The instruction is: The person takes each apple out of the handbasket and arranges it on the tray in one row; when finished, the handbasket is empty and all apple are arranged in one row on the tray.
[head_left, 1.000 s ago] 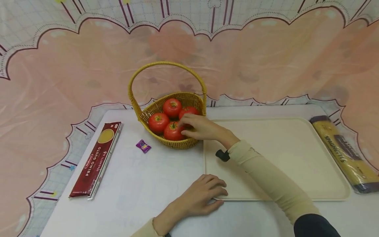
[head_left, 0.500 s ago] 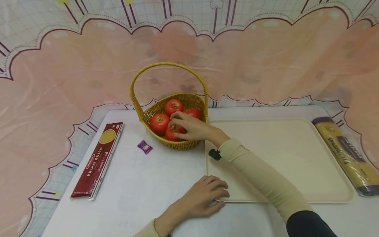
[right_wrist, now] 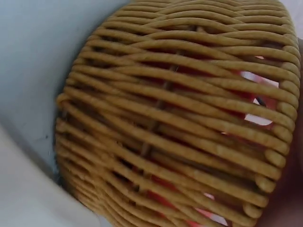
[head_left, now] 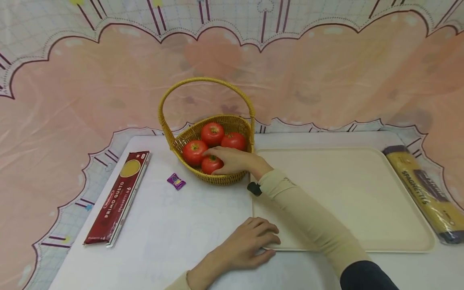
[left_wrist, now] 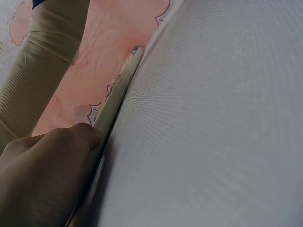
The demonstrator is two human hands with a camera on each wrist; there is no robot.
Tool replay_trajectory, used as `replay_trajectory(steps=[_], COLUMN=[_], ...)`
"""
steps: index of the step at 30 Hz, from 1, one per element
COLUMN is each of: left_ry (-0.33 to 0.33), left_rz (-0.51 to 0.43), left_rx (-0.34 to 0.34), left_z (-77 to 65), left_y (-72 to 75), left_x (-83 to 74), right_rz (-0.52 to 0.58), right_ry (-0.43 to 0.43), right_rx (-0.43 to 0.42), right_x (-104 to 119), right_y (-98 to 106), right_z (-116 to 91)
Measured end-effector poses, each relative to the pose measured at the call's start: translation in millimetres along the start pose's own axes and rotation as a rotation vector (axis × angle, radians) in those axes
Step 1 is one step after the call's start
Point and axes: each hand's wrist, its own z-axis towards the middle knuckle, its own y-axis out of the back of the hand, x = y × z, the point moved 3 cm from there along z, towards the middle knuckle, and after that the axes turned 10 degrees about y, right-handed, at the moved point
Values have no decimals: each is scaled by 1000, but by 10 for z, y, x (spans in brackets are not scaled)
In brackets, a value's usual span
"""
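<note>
In the head view my right hand (head_left: 235, 160) reaches into a yellow wicker basket (head_left: 222, 179). Its fingers and thumb curve round the front red tomato (head_left: 211, 164), partly covering it. Three other tomatoes lie close behind and beside it. The basket's woven side (right_wrist: 175, 113) fills the right wrist view, with red showing through the gaps. My left hand (head_left: 248, 245) rests at the near left corner of a cream tray (head_left: 348, 193), fingers over the rim and thumb just in front. The left wrist view shows the left hand (left_wrist: 52, 165) against the tray's edge (left_wrist: 116, 104).
A red spaghetti packet (head_left: 119, 197) lies at the left of the white table (head_left: 174, 225). Between it and the basket is a small purple wrapped candy (head_left: 176, 181). A yellow spaghetti bag (head_left: 424, 193) lies along the tray's right side. The basket's tall handle (head_left: 206, 79) arches above the tomatoes.
My right hand has moved left and lower over the front tomato, its fingers now curved round it. The left hand stays at the tray corner.
</note>
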Motion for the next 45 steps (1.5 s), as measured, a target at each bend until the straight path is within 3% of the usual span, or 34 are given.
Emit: replay_trajectory(steps=[14,28,39,45], left_ry=[-12,-27,-28,-70], left_rz=[-30,-5,81,92], left_rx=[-24,-20,139,150], left_z=[3,31,90,110], left_y=[-11,-4,101,96], left_x=[37,31,67,84], right_rz=[54,99,149,191], right_ry=[-31,43,89,88], right_rx=[-99,-381,-460,-541], right_x=[-41,-35,-26,-35], right_y=[-43,-4,-17,-35], right_z=[-35,-184,-350,-455])
